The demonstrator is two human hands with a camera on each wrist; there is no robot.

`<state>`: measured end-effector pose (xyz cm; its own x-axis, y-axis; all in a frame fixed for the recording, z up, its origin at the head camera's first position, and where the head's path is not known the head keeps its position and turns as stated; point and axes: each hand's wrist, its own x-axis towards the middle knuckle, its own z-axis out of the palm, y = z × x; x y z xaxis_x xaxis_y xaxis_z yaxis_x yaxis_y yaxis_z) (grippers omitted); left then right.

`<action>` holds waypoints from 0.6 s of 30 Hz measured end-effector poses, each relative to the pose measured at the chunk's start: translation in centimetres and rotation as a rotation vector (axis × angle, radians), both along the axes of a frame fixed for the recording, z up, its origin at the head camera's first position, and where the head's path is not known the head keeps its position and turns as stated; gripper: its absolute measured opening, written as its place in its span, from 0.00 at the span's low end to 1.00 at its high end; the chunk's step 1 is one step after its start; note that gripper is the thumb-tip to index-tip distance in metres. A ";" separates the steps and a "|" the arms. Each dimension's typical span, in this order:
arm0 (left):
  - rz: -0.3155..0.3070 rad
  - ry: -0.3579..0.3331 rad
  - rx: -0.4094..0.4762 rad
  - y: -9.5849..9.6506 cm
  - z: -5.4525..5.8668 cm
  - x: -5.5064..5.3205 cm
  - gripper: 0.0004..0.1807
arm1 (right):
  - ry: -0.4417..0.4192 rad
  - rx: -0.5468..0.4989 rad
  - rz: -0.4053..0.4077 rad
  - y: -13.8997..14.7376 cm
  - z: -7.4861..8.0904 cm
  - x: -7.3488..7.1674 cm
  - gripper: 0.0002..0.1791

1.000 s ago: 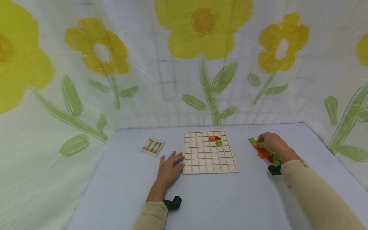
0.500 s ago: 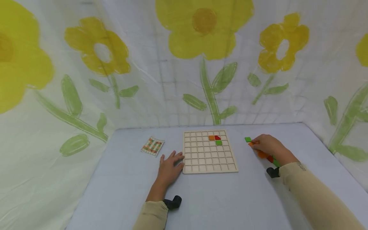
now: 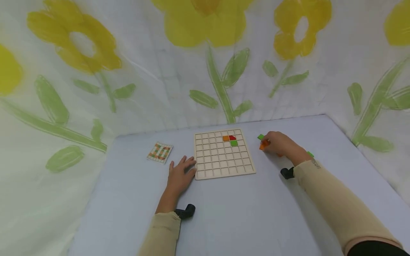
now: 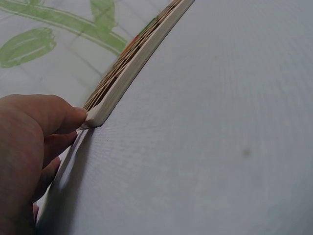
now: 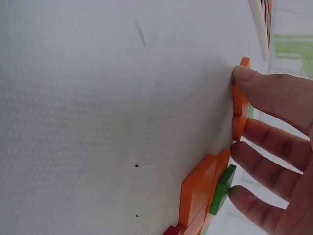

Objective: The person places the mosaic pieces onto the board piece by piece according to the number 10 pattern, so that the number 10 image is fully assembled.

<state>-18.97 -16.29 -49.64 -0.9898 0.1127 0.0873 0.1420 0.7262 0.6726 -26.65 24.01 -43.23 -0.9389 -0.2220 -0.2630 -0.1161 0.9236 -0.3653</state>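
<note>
A pale wooden grid board (image 3: 221, 160) lies flat on the table, with an orange tile (image 3: 225, 138), a red rounded tile (image 3: 232, 137) and a green tile (image 3: 234, 143) in its upper right cells. At the board's left edge rests my left hand (image 3: 180, 177), fingers spread; its thumb touches the near corner in the left wrist view. Right of the board, my right hand (image 3: 281, 145) pinches an orange tile (image 5: 238, 100) between thumb and fingers, low at the tabletop. A green tile (image 3: 261, 136) lies just beyond its fingertips.
More orange tiles (image 5: 198, 191), a green tile (image 5: 223, 190) and a red tile (image 5: 172, 230) lie close by the right hand, partly hidden by it in the head view. A checkered pattern card (image 3: 160, 152) sits left of the board. A flower-printed curtain (image 3: 144, 89) stands behind the table.
My right hand has slid left toward the board, bringing an orange tile away from the others. The green tile has shifted left too. The left hand stays at the board; the head view has tilted.
</note>
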 end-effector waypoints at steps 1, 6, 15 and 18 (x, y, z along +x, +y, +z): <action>0.005 0.004 0.001 -0.1 0.2 -0.1 0.18 | 0.003 0.002 0.004 -0.2 0.2 -0.3 0.22; -0.003 0.014 -0.002 -0.2 0.6 -0.4 0.19 | 0.049 0.025 0.066 -0.6 0.6 -0.8 0.21; -0.029 -0.013 0.007 -0.1 0.1 -0.5 0.19 | 0.032 0.114 0.017 -1.2 0.4 -0.8 0.25; -0.027 -0.011 0.009 -0.3 0.1 -0.6 0.19 | 0.062 0.092 0.047 -1.4 0.1 -1.2 0.20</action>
<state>-19.52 -16.54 -49.53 -0.9872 0.1389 0.0778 0.1544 0.7160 0.6808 -27.83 22.61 -43.14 -0.9431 -0.2439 -0.2262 -0.1798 0.9459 -0.2702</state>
